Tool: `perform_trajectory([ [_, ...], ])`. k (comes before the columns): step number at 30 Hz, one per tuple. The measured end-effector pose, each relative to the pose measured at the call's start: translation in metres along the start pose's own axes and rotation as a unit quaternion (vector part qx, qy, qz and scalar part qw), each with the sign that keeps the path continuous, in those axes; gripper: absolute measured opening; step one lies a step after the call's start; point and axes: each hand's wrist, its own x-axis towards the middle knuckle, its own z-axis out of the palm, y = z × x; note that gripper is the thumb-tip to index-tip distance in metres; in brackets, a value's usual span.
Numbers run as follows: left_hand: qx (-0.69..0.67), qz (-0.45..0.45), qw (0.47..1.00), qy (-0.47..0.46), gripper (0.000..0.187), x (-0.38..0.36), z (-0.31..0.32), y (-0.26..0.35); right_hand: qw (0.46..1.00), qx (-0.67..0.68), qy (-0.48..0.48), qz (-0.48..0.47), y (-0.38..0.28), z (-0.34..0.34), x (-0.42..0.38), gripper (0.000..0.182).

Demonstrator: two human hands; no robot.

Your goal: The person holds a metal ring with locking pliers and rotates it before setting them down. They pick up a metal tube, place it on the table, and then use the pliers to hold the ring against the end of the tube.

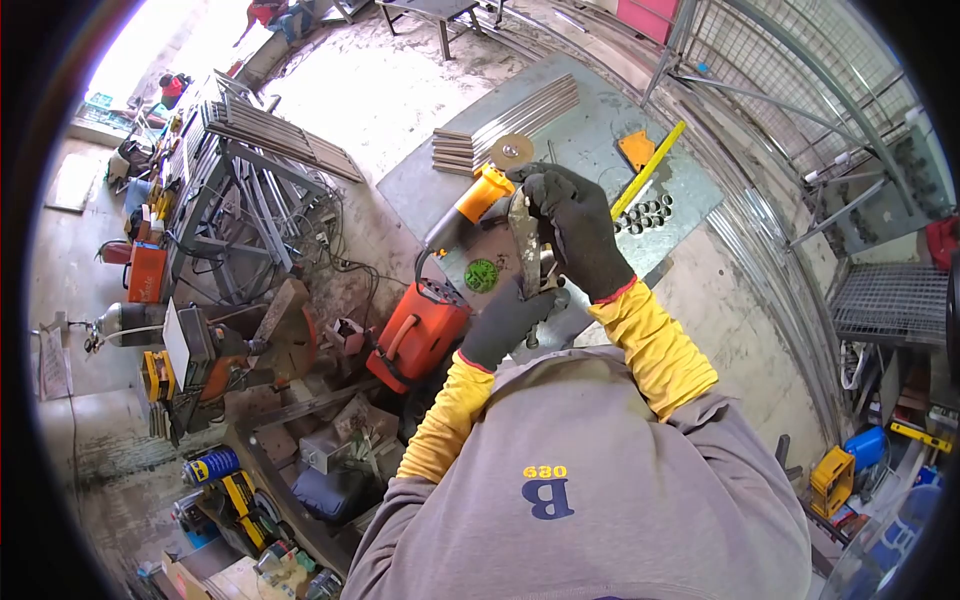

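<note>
Both my hands wear dark gloves, with yellow sleeves behind them. My left hand (512,318) is closed around the lower end of a worn metal clamp-like tool (525,240) held upright over the table. The fingers of my right hand (570,215) are bent at the tool's upper end; whether they pinch a small part there is hidden. Just left of the tool lies an orange angle grinder (472,205), with a round disc (511,151) beside its head. A green round label (481,275) shows below the grinder.
The metal table (410,185) bears metal strips (525,110), an orange magnet square (636,150), a yellow level (655,165) and several short pipe rings (650,214). An orange welding machine (418,335) stands left of my left hand. Frames and cables lie further left.
</note>
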Motion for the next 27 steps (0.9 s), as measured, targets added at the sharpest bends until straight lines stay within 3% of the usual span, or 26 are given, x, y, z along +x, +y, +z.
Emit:
perform_trajectory([
  [1,-0.001,0.001,1.0,0.0,0.035,0.002,-0.003,-0.004,1.0,0.014,-0.013,-0.003,0.006,-0.001,-0.001,0.035],
  [3,-0.141,-0.028,0.989,-0.033,0.044,0.001,-0.01,-0.004,0.999,0.026,-0.031,-0.003,0.013,-0.002,-0.003,0.035],
  [7,-0.195,-0.061,0.978,-0.036,0.04,-0.013,-0.012,0.002,0.995,0.052,-0.066,0.056,0.005,-0.006,-0.007,0.04],
  [10,-0.283,-0.046,0.957,-0.046,0.039,-0.017,-0.019,-0.031,0.99,0.079,-0.067,0.093,0.009,-0.008,-0.007,0.044],
  [11,-0.204,0.079,0.974,-0.051,0.039,-0.017,-0.024,-0.056,0.983,0.123,-0.071,0.113,0.016,-0.009,-0.005,0.047],
  [12,-0.12,0.203,0.97,-0.055,0.039,-0.019,-0.024,-0.059,0.993,0.014,-0.112,0.024,0.02,-0.015,-0.002,0.046],
  [13,-0.121,0.203,0.97,-0.053,0.039,-0.021,-0.025,-0.061,0.993,0.014,-0.113,0.024,0.025,-0.02,0.001,0.046],
  [15,-0.036,0.311,0.949,-0.037,0.039,-0.024,-0.024,-0.061,0.923,0.311,-0.147,0.173,0.031,-0.025,0.005,0.045],
  [16,-0.036,0.311,0.949,-0.036,0.039,-0.026,-0.023,-0.062,0.923,0.31,-0.148,0.173,0.032,-0.028,0.004,0.045],
  [17,-0.02,0.309,0.951,-0.02,0.04,-0.028,-0.023,-0.063,0.973,0.145,-0.176,0.043,0.033,-0.031,0.003,0.042],
  [18,-0.005,0.307,0.952,-0.003,0.04,-0.028,-0.024,-0.064,0.976,-0.027,-0.197,-0.09,0.032,-0.033,0.002,0.04],
  [19,-0.005,0.308,0.952,-0.002,0.04,-0.028,-0.028,-0.064,0.976,-0.027,-0.198,-0.089,0.03,-0.037,0.002,0.04],
  [21,0.014,0.215,0.975,-0.061,0.035,-0.025,-0.038,-0.068,0.934,-0.221,-0.206,-0.19,0.024,-0.043,0.004,0.039],
  [22,0.014,0.215,0.975,-0.061,0.035,-0.02,-0.037,-0.074,0.934,-0.222,-0.206,-0.189,0.026,-0.044,0.005,0.039],
  [24,-0.178,0.076,0.981,-0.01,0.032,-0.01,-0.031,-0.079,0.906,-0.292,-0.18,-0.247,0.029,-0.045,0.006,0.041],
  [27,-0.073,0.061,0.995,-0.015,0.031,-0.014,-0.035,-0.07,0.927,-0.233,-0.188,-0.228,0.015,-0.039,-0.001,0.042],
])
